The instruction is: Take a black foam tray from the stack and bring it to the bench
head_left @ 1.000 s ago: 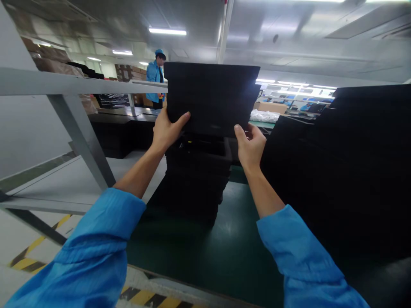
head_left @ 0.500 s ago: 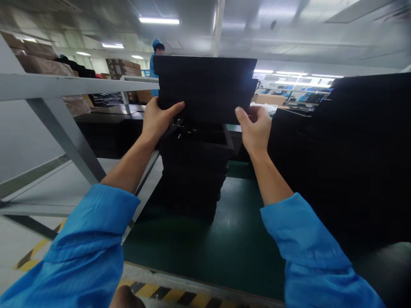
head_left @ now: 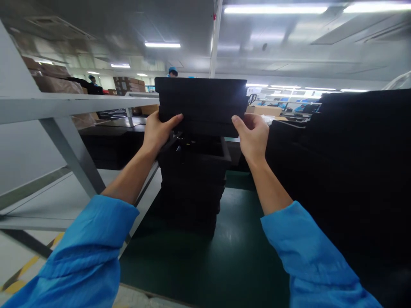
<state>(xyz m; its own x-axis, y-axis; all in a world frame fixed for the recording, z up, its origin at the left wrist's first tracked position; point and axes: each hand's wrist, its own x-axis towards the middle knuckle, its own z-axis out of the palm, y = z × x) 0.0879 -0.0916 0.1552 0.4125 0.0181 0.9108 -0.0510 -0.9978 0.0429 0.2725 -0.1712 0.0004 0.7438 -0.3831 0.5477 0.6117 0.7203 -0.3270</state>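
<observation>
Both my hands hold up a black foam tray (head_left: 202,105), tilted so its flat underside faces me. My left hand (head_left: 159,132) grips its lower left edge, thumb across the front. My right hand (head_left: 253,134) grips the lower right edge. Directly beneath the held tray stands a tall stack of black trays (head_left: 192,184) on a dark green table top (head_left: 224,261). The top tray of that stack shows an open recess. Blue sleeves cover both my forearms.
A larger stack of black trays (head_left: 359,171) fills the right side. A grey metal rack frame (head_left: 70,145) with a slanted post stands at the left, brown cartons (head_left: 56,81) on it. A person in a blue cap (head_left: 172,71) is partly hidden behind the held tray.
The tray has come lower and tilted more edge-on since a second ago. The view has shifted, and the person in blue is now mostly hidden behind it.
</observation>
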